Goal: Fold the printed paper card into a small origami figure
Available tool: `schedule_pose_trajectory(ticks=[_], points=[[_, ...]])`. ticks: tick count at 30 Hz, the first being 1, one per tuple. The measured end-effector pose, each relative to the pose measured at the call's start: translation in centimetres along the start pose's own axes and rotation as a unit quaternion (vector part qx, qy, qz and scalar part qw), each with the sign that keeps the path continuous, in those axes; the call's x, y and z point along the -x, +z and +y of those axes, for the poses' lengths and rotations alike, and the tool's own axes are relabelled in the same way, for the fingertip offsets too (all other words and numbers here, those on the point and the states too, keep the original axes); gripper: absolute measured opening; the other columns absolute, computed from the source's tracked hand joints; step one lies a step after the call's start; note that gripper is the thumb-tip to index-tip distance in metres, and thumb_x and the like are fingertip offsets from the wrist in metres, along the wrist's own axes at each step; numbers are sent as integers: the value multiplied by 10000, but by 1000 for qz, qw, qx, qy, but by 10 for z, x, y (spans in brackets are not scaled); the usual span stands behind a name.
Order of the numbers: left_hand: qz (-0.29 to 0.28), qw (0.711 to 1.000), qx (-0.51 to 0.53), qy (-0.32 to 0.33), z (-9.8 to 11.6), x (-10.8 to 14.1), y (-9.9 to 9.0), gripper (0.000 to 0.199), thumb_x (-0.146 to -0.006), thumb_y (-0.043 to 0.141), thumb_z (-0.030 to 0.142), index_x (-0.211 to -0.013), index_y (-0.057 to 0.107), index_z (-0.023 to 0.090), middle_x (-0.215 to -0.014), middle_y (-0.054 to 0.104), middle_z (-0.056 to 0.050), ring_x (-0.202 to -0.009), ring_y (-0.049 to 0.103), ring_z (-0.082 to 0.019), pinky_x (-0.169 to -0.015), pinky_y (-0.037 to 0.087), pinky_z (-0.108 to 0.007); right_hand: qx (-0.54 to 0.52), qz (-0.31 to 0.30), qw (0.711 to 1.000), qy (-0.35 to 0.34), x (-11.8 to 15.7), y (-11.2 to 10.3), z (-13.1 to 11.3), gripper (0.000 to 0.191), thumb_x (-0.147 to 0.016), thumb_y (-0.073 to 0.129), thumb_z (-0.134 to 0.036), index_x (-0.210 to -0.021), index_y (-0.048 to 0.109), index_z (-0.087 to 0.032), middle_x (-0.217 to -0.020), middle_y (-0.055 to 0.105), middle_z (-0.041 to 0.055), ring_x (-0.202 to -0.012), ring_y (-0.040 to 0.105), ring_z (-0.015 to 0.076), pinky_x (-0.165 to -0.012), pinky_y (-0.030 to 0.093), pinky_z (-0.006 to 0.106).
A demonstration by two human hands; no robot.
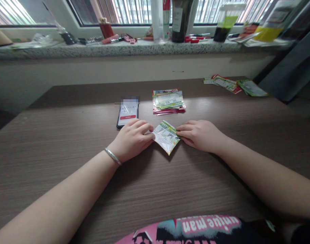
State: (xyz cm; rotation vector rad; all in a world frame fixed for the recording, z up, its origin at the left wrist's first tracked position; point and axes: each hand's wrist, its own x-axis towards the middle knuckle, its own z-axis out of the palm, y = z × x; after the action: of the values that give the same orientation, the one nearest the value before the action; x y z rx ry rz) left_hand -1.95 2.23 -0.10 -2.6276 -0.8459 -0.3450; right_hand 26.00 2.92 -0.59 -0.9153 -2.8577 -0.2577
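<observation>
A small green and white printed paper piece [167, 138], turned like a diamond, lies between my hands at the middle of the table. My left hand [135, 138], with a silver bangle at the wrist, pinches its left corner between thumb and fingers. On the opposite corner, the fingers of my right hand [202, 135] are closed together at the edge, their thumb partly hidden. Just beyond my left hand lies a phone [129, 110] with a lit screen. Behind the paper piece sits a stack of similar printed papers [169, 101], green, white and red.
More printed papers [227, 84] lie at the back right of the brown table [68, 142]. On the stone windowsill [134, 50] stand a dark bottle [179, 22], a cup with green and black liquid [226, 25], a red holder [106, 29] and several pens.
</observation>
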Motion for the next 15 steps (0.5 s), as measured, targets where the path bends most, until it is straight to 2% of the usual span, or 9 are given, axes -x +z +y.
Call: schedule_pose_trajectory(ticks=[4, 7, 11, 15], points=[[-16, 999, 47, -2, -5, 1, 5, 216, -931, 503, 321, -906, 709, 260, -915, 676, -14, -840, 567, -170, -760, 436, -303, 12, 6, 1000, -4, 0, 2, 2, 281, -935, 471, -309, -1095, 684, -219, -1132, 688, 33, -897, 614, 191, -715, 439, 304], [-32, 996, 86, -7, -9, 3, 8, 225, -937, 500, 326, -919, 718, 272, -877, 682, -11, -804, 564, -155, -724, 434, -274, 17, 7, 1000, -3, 0, 4, 4, 274, -947, 456, -299, -1048, 701, -233, -1029, 703, 40, -850, 609, 172, -667, 399, 288], [-45, 993, 101, -36, -9, 3, 8, 248, -932, 507, 335, -855, 726, 249, -812, 666, -24, -756, 560, -154, -686, 419, -272, 14, 11, 1000, 9, 1, 5, 6, 264, -944, 463, -307, -1026, 711, -265, -888, 691, 30, -779, 590, 160, -606, 337, 282], [-63, 989, 120, -67, -9, 2, 8, 224, -905, 552, 340, -809, 725, 236, -770, 647, -21, -712, 555, -151, -657, 400, -274, 4, 8, 1000, 16, 2, 5, 8, 265, -943, 458, -316, -1012, 712, -277, -872, 675, 29, -768, 574, 156, -603, 309, 283]])
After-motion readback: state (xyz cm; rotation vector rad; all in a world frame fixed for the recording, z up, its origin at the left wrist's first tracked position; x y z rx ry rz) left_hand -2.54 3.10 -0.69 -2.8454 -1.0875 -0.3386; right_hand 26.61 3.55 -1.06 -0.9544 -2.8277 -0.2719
